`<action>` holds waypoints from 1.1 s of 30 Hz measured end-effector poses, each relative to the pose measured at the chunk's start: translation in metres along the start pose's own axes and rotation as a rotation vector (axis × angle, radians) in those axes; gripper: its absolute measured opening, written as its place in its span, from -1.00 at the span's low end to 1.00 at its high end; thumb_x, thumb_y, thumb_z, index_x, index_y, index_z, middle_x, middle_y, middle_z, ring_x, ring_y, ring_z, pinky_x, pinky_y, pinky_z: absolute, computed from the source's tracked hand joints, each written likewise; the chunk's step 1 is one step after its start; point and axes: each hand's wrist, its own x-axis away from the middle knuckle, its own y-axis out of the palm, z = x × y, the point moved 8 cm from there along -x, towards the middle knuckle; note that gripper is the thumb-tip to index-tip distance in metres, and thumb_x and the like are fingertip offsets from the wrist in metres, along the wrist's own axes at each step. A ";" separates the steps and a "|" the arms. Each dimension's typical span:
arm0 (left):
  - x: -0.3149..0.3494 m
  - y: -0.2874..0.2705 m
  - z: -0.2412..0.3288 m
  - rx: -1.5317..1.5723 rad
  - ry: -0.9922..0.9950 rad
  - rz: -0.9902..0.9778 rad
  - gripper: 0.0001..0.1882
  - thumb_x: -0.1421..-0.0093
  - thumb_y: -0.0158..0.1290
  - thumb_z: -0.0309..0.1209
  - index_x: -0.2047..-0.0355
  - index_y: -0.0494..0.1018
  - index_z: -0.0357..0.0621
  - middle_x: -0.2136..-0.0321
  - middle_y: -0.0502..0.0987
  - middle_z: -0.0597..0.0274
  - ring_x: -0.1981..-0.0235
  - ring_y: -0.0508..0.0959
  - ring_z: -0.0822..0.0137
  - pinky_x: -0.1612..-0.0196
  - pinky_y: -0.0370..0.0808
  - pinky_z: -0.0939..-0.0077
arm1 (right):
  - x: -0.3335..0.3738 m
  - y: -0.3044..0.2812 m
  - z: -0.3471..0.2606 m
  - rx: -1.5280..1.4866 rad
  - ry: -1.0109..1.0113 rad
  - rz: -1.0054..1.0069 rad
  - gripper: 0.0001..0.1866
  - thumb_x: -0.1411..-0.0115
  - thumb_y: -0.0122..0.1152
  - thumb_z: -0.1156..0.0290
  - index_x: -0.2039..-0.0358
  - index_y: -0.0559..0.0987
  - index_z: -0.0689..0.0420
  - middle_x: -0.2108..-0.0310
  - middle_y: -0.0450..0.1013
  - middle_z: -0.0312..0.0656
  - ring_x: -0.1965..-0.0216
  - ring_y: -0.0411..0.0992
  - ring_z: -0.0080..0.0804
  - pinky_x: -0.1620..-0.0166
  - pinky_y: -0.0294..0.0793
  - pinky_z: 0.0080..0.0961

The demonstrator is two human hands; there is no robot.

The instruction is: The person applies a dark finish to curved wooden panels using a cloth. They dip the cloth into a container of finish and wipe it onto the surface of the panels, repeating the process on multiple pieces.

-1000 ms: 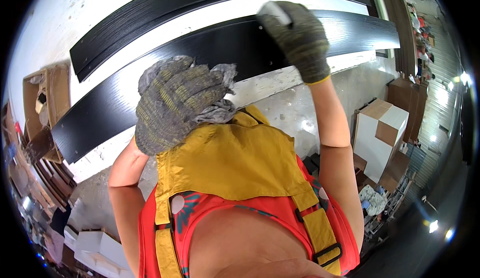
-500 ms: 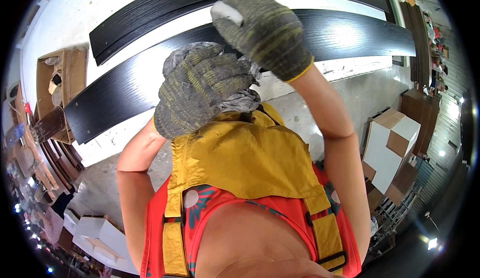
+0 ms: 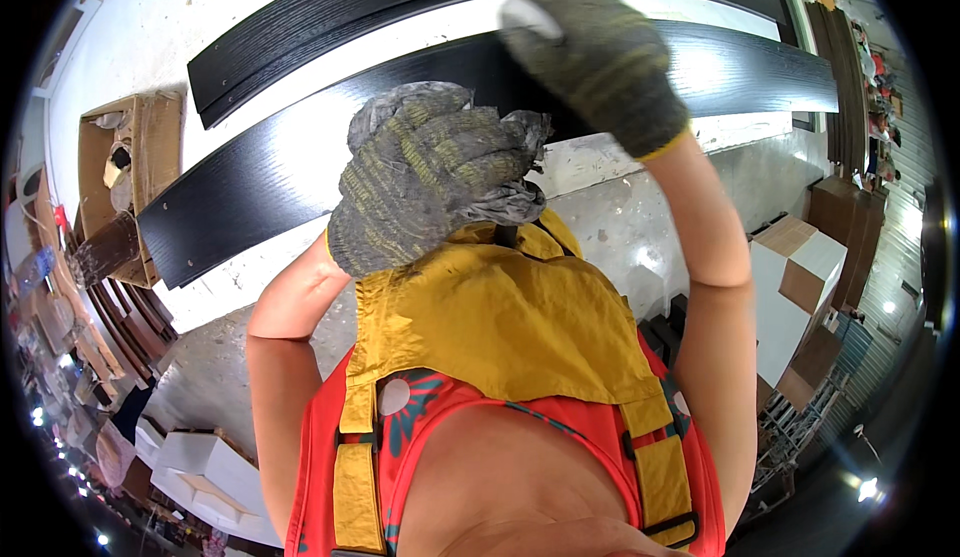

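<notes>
My left hand (image 3: 405,187), in a grey glove with yellow stripes, is closed on a crumpled grey rag (image 3: 510,202) over the near edge of a black wood-grain board (image 3: 260,182). Bits of the rag stick out on both sides of the fingers. My right hand (image 3: 605,67), gloved alike and slightly blurred, is curled round a small white piece (image 3: 538,17) whose kind I cannot make out. It is above the same board, near its far edge; whether it touches is unclear. Farther back lies another long black board (image 3: 330,32), parallel to the first.
The boards rest on a white work surface (image 3: 130,32). An open cardboard box (image 3: 155,157) with items inside stands at the left. White and brown cartons (image 3: 800,267) are on the right, beyond the grey floor (image 3: 610,212). Stacked brown panels (image 3: 845,77) stand at the far right.
My right hand has moved right along the near board, away from my left hand, still with the white piece. My left hand keeps its hold on the rag; the view has shifted slightly.
</notes>
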 end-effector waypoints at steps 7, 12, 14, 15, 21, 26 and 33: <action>-0.002 -0.005 0.001 0.097 -0.068 0.045 -0.58 -0.16 0.04 -0.25 -0.06 0.46 0.14 -0.09 0.45 0.32 -0.16 0.35 0.21 -0.26 0.18 0.16 | 0.004 0.002 -0.006 0.211 -0.261 0.057 -0.68 -0.17 0.24 0.15 0.18 0.57 0.10 0.27 0.53 -0.13 0.22 0.53 -0.20 0.08 0.54 -0.34; 0.009 0.002 -0.008 0.250 -0.136 0.103 -0.57 -0.15 0.04 -0.26 -0.07 0.46 0.14 -0.09 0.44 0.32 -0.17 0.35 0.20 -0.25 0.19 0.17 | -0.003 0.011 0.020 0.032 0.152 -0.198 -0.66 -0.20 0.18 0.10 0.18 0.57 0.09 0.22 0.53 -0.10 0.18 0.51 -0.14 0.03 0.49 -0.28; 0.007 0.000 -0.007 0.228 -0.177 0.100 -0.56 -0.15 0.04 -0.27 -0.08 0.46 0.14 -0.09 0.44 0.32 -0.17 0.34 0.20 -0.26 0.18 0.19 | 0.010 0.005 0.051 0.195 0.221 -0.216 -0.66 -0.19 0.17 0.10 0.19 0.56 0.10 0.22 0.53 -0.09 0.19 0.50 -0.14 0.05 0.49 -0.26; 0.005 -0.001 -0.005 0.190 -0.168 0.085 -0.56 -0.14 0.04 -0.27 -0.08 0.46 0.14 -0.09 0.44 0.31 -0.18 0.34 0.20 -0.26 0.18 0.20 | 0.012 0.003 0.047 0.255 0.104 -0.214 -0.69 -0.21 0.17 0.16 0.14 0.56 0.07 0.24 0.52 -0.13 0.21 0.51 -0.20 0.10 0.53 -0.32; 0.001 0.007 -0.004 0.165 -0.095 -0.055 -0.56 -0.10 0.06 -0.27 -0.05 0.49 0.19 -0.08 0.46 0.31 -0.18 0.34 0.22 -0.25 0.18 0.15 | -0.014 0.029 -0.021 -0.096 -0.175 0.068 -0.78 -0.19 0.11 0.21 0.41 0.55 0.09 0.39 0.49 -0.18 0.31 0.48 -0.28 0.31 0.52 -0.29; -0.004 -0.010 0.000 -0.002 -0.073 0.023 -0.61 -0.05 0.13 -0.26 0.04 0.55 0.27 0.00 0.52 0.42 -0.12 0.41 0.20 -0.22 0.23 0.12 | 0.008 0.020 0.021 -0.026 0.060 -0.120 -0.77 -0.21 0.05 0.20 0.40 0.57 0.06 0.40 0.49 -0.16 0.35 0.47 -0.29 0.25 0.52 -0.25; -0.001 -0.012 -0.003 0.024 -0.104 0.025 -0.61 0.00 0.19 -0.20 0.09 0.58 0.25 0.03 0.55 0.41 -0.10 0.44 0.17 -0.20 0.25 0.14 | 0.077 -0.032 0.145 0.384 0.512 -0.175 -0.64 -0.22 0.09 0.04 0.25 0.61 0.07 0.35 0.53 -0.08 0.23 0.52 -0.13 0.14 0.50 -0.23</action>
